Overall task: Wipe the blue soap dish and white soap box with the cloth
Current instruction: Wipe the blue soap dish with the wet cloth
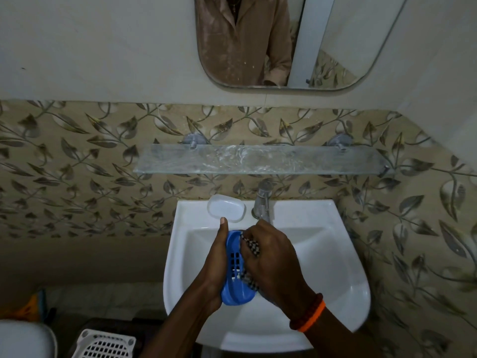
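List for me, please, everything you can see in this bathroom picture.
soap dish: one, blue, held over the sink
cloth: one, checked, pressed on the dish
soap box: one, white, sink's back ledge
sink: one, white, centre
tap: one, chrome, behind the basin
glass shelf: one, clear, above the tap
mirror: one, top
basket: one, white, bottom left
left hand: grips the dish
right hand: holds the cloth

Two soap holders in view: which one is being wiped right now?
The blue slotted plastic soap dish, held over the basin in the left hand with the checked cloth against it. The white soap box sits untouched beside the tap.
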The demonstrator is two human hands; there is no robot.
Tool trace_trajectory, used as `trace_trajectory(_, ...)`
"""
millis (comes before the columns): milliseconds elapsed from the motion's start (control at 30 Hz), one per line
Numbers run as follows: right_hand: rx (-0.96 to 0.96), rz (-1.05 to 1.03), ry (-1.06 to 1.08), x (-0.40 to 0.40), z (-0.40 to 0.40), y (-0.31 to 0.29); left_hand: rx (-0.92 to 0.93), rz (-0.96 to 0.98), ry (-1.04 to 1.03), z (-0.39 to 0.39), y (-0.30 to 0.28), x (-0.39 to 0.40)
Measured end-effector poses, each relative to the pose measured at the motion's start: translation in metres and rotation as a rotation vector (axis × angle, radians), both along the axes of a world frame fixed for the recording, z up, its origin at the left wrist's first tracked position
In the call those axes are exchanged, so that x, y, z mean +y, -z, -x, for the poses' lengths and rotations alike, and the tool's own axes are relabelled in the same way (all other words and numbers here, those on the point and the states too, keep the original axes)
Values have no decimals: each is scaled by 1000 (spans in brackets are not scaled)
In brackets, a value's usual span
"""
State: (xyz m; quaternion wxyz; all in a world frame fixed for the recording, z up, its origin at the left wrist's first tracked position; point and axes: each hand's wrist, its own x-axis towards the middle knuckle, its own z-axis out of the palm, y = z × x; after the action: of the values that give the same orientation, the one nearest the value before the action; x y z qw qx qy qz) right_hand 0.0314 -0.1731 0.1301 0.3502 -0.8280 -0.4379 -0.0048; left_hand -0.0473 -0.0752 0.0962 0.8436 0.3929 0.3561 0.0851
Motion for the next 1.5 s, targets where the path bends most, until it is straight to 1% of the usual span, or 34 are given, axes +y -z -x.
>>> trace_trajectory(100,123,84,-113,-9,-1,9,-19,38,-14,0,-3,8)
trace_trajectory(167,105,127,-180,-13,1,10,-39,52,-14,0,-5,13)
trace_trajectory(200,69,112,-180,-11,0,9,-46,56,-1,0,-5,13)
trace_trajectory(267,-2,44,-124,-6,-6,1,-47,46,34,-1,-5,10)
trace_trajectory(333,-37,21,-96,-2,-11,-7,-40,42,49,0,-6,6)
trace_trajectory(400,-11,52,-160,-5,-9,-6,-45,56,44,0,-7,8)
trace_trajectory(467,65,126,-220,-15,0,-1,-55,44,34,-1,-11,12)
trace_trajectory(567,90,189,-238,-21,-3,-1,-49,13,39,-3,-16,13)
trace_trajectory(633,39,140,-212,-14,-12,-7,-45,-19,39,-5,-15,10)
trace_trajectory(733,-142,135,-119,-4,-23,-20,-29,-75,60,-4,-16,2)
trace_trajectory(767,-189,177,-131,-3,-23,-22,-30,-88,48,-5,-17,2)
trace_trajectory(833,-254,318,-222,-3,-16,-20,-36,-104,7,-10,-24,7)
trace_trajectory(900,-254,415,-303,-8,-6,-10,-41,-141,-26,-14,-31,14)
trace_trajectory(933,-226,405,-319,-10,-3,-6,-41,-168,-38,-15,-34,16)
trace_trajectory(967,-154,352,-313,-13,-3,-3,-38,-186,-47,-16,-35,18)
trace_trajectory(1033,49,229,-285,-16,-4,-1,-43,-189,-72,-15,-36,17)
trace_trajectory(1100,191,168,-273,-15,0,0,-59,-189,-91,-15,-33,16)
trace_trajectory(1167,262,158,-249,-15,5,4,-80,-174,-113,-14,-31,14)
trace_trajectory(1200,261,162,-240,-15,6,6,-92,-153,-120,-13,-29,12)
trace_trajectory(1267,142,212,-231,-17,3,8,-90,-123,-116,-12,-26,11)
trace_trajectory(1367,-150,285,-234,-18,-2,0,-106,-63,-73,-10,-27,15)
trace_trajectory(1433,-299,293,-256,-15,-2,-7,-111,-16,-63,-8,-27,21)
trace_trajectory(1500,-321,266,-265,-12,-4,-9,-99,15,-57,-6,-26,23)
